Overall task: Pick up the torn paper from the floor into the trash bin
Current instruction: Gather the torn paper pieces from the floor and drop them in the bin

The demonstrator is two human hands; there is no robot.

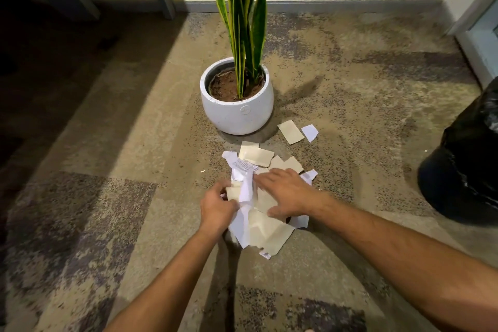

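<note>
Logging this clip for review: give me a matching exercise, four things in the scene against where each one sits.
Things:
1. plant pot
2. trash bin
3. two stray scraps
4. paper pile

Places:
A. under both hands
B. far right edge of view
C. centre, behind the pile
D. on the carpet, right of the pot's base

Pairs: 1-C, 2-B, 3-D, 4-A
</note>
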